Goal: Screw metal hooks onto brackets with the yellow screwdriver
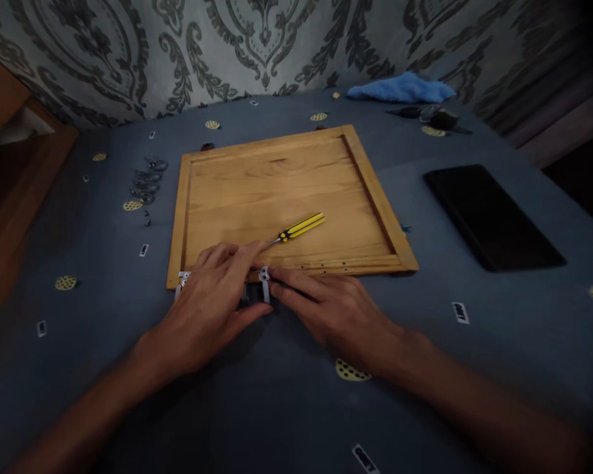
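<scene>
A wooden framed panel (277, 191) lies flat on the cloth-covered surface. At its near edge is a silver metal bracket (264, 280) with screw holes, partly hidden under my fingers. My left hand (212, 289) spans the bracket from above, fingers curled over the frame and thumb below, closed on it. From the other side, my right hand (331, 306) presses its bent fingertips against the bracket's right end. A screwdriver (301, 227) with a yellow and black handle rests on the panel, its shaft tip hidden by my left fingers. Several small holes dot the near frame rail.
Several small metal pieces (145, 181) lie in a row left of the panel, with tiny screws (147, 220) below. A black tablet-like slab (494, 217) lies at right. Farther back are a dark tool (435, 116) and a blue cloth (402, 89). Wooden furniture (24, 164) stands left.
</scene>
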`<state>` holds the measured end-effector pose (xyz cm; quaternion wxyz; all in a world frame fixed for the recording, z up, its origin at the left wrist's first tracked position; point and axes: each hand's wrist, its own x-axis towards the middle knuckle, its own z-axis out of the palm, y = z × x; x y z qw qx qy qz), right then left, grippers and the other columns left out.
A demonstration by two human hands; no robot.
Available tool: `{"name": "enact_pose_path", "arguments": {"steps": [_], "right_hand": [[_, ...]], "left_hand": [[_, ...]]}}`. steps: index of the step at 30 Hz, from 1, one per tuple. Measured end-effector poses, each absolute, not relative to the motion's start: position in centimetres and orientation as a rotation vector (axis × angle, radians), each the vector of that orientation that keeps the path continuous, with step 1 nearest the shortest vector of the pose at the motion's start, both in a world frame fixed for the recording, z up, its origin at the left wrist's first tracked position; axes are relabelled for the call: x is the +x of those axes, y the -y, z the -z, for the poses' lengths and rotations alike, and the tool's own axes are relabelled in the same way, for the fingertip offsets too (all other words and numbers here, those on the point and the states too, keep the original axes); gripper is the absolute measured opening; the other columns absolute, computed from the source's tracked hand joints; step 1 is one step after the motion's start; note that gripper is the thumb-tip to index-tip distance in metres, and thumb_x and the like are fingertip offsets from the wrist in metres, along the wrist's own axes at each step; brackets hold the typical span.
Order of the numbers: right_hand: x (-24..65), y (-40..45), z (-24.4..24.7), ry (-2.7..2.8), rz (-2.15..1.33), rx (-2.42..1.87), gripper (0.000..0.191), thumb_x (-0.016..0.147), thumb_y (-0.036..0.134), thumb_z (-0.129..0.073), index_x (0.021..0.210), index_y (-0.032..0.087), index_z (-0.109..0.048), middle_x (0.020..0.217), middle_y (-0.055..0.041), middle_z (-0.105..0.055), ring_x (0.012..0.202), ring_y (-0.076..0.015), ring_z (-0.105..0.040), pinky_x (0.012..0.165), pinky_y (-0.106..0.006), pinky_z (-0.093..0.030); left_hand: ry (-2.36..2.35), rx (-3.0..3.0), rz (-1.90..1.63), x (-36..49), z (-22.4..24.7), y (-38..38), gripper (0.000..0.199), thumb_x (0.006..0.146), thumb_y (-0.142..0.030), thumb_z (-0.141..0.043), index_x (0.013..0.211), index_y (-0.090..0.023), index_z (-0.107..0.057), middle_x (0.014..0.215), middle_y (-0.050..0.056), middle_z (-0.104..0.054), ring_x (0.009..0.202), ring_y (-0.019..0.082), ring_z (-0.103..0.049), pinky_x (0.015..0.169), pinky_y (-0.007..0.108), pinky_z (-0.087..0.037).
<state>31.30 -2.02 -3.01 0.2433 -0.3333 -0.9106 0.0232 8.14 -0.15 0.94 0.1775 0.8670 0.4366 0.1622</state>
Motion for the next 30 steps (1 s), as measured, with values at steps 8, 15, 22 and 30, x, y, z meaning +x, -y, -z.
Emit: {"name": "enact_pose_path", "arguments": {"steps": [8,15,22,30], "right_hand": [[30.85,2.17,2.56,2.418,0.024,-0.874,0.039,0.112,0.009,-0.039,0.109,0.012,-0.078,0.120,-0.0111,-0.083,0.085,-0.0201,-0.081,0.069,-0.032,-0.067],[30.86,1.95,2.82,2.333,0.047,-0.848,0.040,0.113,0.009,-0.039,0.104,0.011,-0.078,0.112,-0.0120,-0.083,0.081,-0.0189,-0.081,0.067,-0.031,-0.067],[30.62,1.81,2.74,2.287,0.087,-0.844,0.042,0.114,0.008,-0.038,0.097,0.011,-0.077,0.108,-0.0094,-0.084,0.076,-0.0160,-0.080,0.063,-0.030,-0.065],[30.54,1.72,2.61,2.287,0.100,-0.851,0.045,0.115,0.009,-0.036,0.097,0.011,-0.077,0.105,-0.0086,-0.084,0.074,-0.0148,-0.079,0.062,-0.029,-0.065]], "left_hand": [[-1.262,2.386,-0.478,7.93,-0.66,0.35,0.091,0.085,-0.013,-0.085,0.159,-0.033,-0.036,0.130,0.006,-0.071,0.124,0.032,-0.067,0.105,0.051,-0.058],[-1.293,2.369,-0.484,7.93,-0.73,0.31,0.089,0.085,-0.015,-0.087,0.158,-0.032,-0.039,0.127,0.005,-0.072,0.125,0.031,-0.066,0.107,0.049,-0.056],[-1.320,2.354,-0.482,8.07,-0.87,0.29,0.090,0.082,-0.017,-0.088,0.157,-0.034,-0.040,0.126,0.002,-0.074,0.125,0.032,-0.067,0.104,0.048,-0.057],[-1.335,2.339,-0.480,8.10,-1.03,0.34,0.090,0.081,-0.015,-0.089,0.156,-0.033,-0.042,0.126,0.002,-0.074,0.125,0.031,-0.067,0.104,0.047,-0.057]]}}
